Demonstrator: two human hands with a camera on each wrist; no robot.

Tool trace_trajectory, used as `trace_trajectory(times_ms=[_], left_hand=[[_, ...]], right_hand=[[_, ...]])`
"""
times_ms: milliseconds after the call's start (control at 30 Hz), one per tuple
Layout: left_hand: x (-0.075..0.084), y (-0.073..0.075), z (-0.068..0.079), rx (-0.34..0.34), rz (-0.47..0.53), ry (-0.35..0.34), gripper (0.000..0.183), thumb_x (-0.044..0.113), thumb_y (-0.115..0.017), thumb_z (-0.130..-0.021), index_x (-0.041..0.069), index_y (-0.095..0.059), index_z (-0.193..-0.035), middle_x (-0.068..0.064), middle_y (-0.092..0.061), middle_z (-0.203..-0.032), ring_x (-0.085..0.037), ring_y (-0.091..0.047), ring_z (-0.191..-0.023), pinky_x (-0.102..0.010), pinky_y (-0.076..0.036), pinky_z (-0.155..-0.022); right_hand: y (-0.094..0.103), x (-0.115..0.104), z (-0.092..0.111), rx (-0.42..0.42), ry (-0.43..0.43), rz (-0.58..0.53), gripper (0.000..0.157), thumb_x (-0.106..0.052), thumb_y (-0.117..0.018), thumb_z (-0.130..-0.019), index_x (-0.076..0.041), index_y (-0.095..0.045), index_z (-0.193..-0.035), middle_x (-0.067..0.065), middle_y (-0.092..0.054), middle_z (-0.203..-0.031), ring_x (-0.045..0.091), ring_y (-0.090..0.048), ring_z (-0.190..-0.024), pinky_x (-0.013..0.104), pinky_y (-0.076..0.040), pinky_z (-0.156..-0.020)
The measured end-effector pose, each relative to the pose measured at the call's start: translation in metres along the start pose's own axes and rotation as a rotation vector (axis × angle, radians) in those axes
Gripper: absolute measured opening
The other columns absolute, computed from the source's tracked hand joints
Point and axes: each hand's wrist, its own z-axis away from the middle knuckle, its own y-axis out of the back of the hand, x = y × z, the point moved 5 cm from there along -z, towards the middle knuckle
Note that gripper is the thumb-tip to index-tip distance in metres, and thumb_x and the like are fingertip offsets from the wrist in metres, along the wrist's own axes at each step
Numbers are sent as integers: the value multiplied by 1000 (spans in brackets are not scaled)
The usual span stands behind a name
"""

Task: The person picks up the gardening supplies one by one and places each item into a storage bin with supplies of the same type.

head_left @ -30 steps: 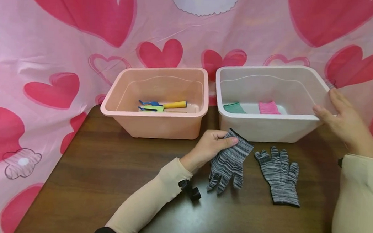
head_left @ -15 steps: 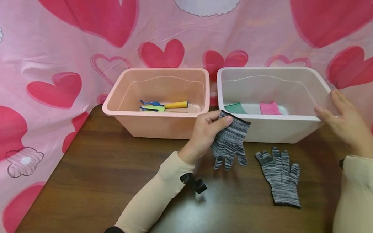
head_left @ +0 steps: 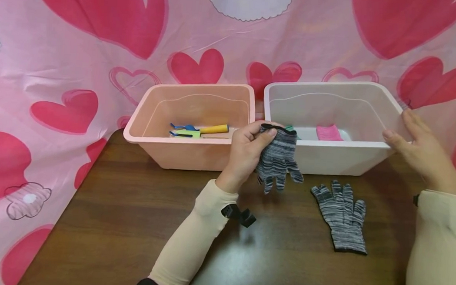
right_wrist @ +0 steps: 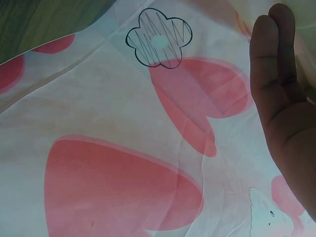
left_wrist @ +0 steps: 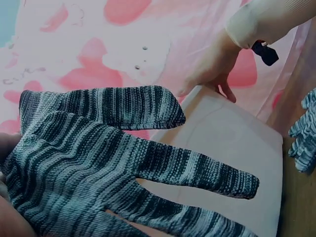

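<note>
My left hand [head_left: 245, 150] pinches a grey-and-black striped knit glove [head_left: 279, 156] by its dark cuff. Its fingers dangle downward before the white bin [head_left: 336, 160], and the cuff overlaps the bin's front left corner in the head view. Close up in the left wrist view, the same glove [left_wrist: 84, 163] spreads its fingers toward the right. My right hand [head_left: 427, 150] holds the right end of the white bin's rim, thumb over the edge and fingers along the outside. A matching glove [head_left: 342, 217] lies flat on the table, fingers toward the bin.
Left of the white bin stands a peach bin [head_left: 196, 156] with a yellow-handled tool [head_left: 215, 129] and a green-and-blue item [head_left: 185, 133] inside. The white bin contains a pink cloth item [head_left: 328, 132] and a partly hidden green one. A heart-patterned curtain [head_left: 76, 63] hangs behind the brown table [head_left: 129, 223].
My left hand has raised the glove from low over the table and moved it slightly left, up to the white bin's front rim. The right hand stays at the bin's end.
</note>
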Motion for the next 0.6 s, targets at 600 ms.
trace_trajectory(times_ms=[600], left_hand=[[9, -11, -1, -119, -68, -38, 20, -13, -54, -97, -12, -68, -113, -23, -72, -104, -24, -70, -97, -41, -57, -85]], right_hand=[[-1, 1, 0, -4, -27, 25, 84, -45, -53, -100, -25, 2, -161, 12, 8, -168, 50, 5, -148, 79, -3, -104]])
